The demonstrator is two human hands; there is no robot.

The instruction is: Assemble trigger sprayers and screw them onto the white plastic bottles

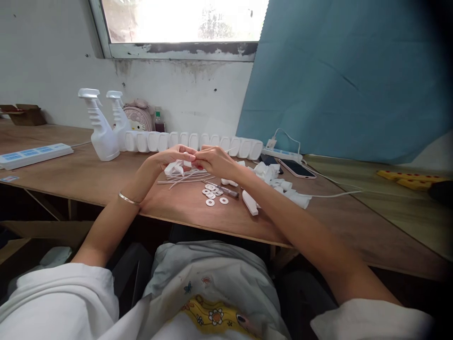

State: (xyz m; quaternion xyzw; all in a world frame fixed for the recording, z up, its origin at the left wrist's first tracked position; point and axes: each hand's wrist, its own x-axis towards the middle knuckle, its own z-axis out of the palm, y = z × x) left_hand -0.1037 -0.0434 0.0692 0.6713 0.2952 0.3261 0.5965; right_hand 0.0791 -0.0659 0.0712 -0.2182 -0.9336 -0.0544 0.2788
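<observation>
Above the table, my left hand (177,156) is closed around a white spray trigger head (175,168), partly hidden by the fingers. My right hand (215,160) meets it with pinched fingertips. A thin white tube (230,149) pokes out behind the right hand; its other end is hidden. Beneath the hands lie several loose thin tubes (187,178). Nearer me are several flat white washers (210,202) and a slim metallic pen-like tool (230,192). To the right, white trigger parts (267,174) form a pile, with one piece (250,203) lying apart.
A row of white bottles (173,140) lines the back. Two spray bottles (104,137) stand at left, near a power strip (38,155). A phone (296,168) and a white cable (332,194) lie at right. The table's front edge (212,231) is close to my body.
</observation>
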